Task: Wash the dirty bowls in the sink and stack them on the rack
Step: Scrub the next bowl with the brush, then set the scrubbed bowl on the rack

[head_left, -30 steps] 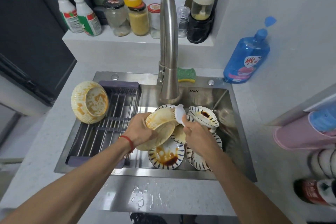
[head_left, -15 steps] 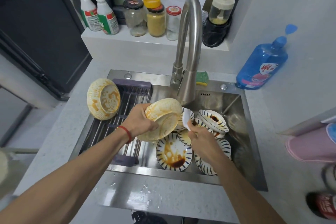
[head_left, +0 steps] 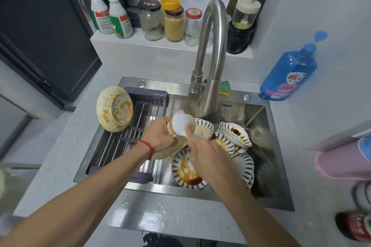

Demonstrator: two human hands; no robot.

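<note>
My left hand (head_left: 159,138) grips a cream, sauce-stained bowl (head_left: 170,151) over the sink (head_left: 259,118), just below the faucet (head_left: 212,62). My right hand (head_left: 202,152) pinches a white cloth pad (head_left: 180,123) and presses it on that bowl. Several striped bowls (head_left: 186,170) smeared with brown sauce lie piled in the basin under my hands. Another stained cream bowl (head_left: 114,109) leans on its side at the far left end of the drain rack (head_left: 128,140).
Spray bottles (head_left: 109,14) and jars (head_left: 173,20) line the ledge behind the faucet. A green-yellow sponge (head_left: 224,87) sits on the sink rim. A blue soap bottle (head_left: 289,74) stands at right. A pink object (head_left: 341,160) is at the right edge.
My view moved closer. My left hand turned the cream bowl, and my right hand brought the white pad up from beside the bowl onto its far upper side.
</note>
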